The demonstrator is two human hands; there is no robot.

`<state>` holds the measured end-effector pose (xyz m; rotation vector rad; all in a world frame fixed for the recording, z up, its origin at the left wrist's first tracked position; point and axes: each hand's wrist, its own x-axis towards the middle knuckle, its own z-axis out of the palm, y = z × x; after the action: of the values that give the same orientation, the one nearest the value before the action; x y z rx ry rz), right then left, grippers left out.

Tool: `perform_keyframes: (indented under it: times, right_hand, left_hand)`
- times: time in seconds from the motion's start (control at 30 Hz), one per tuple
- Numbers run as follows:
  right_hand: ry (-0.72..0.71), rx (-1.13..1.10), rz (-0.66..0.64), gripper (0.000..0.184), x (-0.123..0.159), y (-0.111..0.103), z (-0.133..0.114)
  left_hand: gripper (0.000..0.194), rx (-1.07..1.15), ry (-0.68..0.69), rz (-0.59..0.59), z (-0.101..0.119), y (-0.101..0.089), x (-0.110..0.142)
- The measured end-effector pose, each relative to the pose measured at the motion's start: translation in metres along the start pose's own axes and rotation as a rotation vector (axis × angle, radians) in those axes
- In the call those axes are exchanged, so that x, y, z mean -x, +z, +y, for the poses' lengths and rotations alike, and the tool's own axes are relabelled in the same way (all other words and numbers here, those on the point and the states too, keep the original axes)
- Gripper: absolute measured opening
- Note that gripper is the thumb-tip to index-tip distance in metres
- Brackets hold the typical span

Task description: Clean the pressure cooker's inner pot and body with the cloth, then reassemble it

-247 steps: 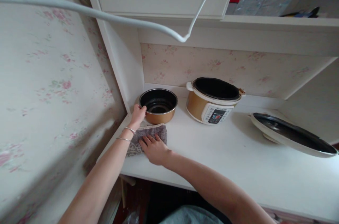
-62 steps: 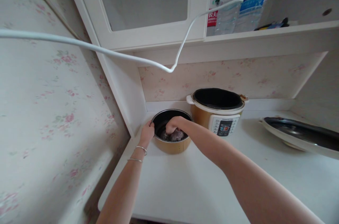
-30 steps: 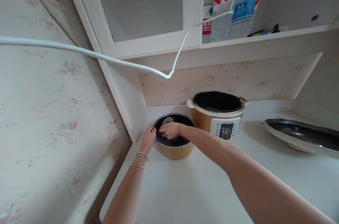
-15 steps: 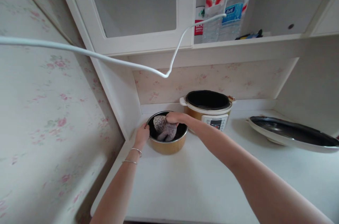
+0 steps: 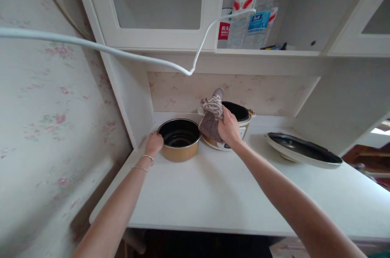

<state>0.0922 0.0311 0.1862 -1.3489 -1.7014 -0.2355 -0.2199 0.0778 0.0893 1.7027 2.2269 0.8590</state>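
My left hand [image 5: 154, 143] grips the left rim of a round gold pot [image 5: 180, 153] with a dark inside, which stands on the white counter. Bunched in my right hand [image 5: 229, 128] is a grey-brown cloth [image 5: 212, 115] with a pale wavy pattern. The cloth is up off the counter, to the right of the pot, in front of a gold and white electric cooker [image 5: 246, 124]. It hides the cooker's left part and much of its front panel. The dark interior of the cooker shows at the top.
An upturned lid [image 5: 304, 153] with a dark inner face lies on the counter [image 5: 195, 197] at right. A white cable [image 5: 137, 58] hangs across the view. Above, a cabinet [image 5: 164, 40] holds several plastic bottles [image 5: 258, 22]. The flowered wall [image 5: 45, 128] stands close at left.
My right hand has lifted the cloth out of the pot and moved right, in front of the cooker. My left hand stays on the pot's rim. The view has shifted somewhat.
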Motion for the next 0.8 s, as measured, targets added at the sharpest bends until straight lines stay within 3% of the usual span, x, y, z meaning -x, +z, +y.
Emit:
perform_keyframes:
  times: [0.07, 0.17, 0.23, 0.37, 0.47, 0.6, 0.8]
  right_hand:
    - [-0.053, -0.047, -0.025, 0.064, 0.023, 0.006, 0.006]
    - [-0.022, -0.167, -0.122, 0.069, 0.062, 0.033, 0.009]
    - [0.073, -0.276, -0.198, 0.068, 0.089, 0.061, 0.005]
    - [0.41, -0.453, -0.302, 0.065, 0.13, 0.12, -0.017]
    - [0.509, -0.496, -0.298, 0.066, 0.147, 0.147, -0.035]
    - [0.481, -0.519, -0.216, 0.059, 0.152, 0.156, -0.038]
    - [0.523, -0.484, -0.2, 0.058, 0.137, 0.153, -0.018]
  left_hand:
    - [0.047, -0.047, 0.025, 0.077, 0.004, 0.0, 0.007]
    - [0.053, -0.17, 0.103, 0.207, 0.01, -0.001, 0.021]
    - [0.054, -0.233, 0.17, 0.232, 0.013, -0.002, 0.03]
    - [0.054, -0.295, 0.295, 0.208, 0.019, -0.002, 0.045]
    - [0.052, -0.307, 0.325, 0.255, 0.022, 0.001, 0.054]
    - [0.046, -0.295, 0.348, 0.29, 0.028, 0.005, 0.066]
    - [0.05, -0.286, 0.517, 0.168, 0.03, 0.008, 0.079]
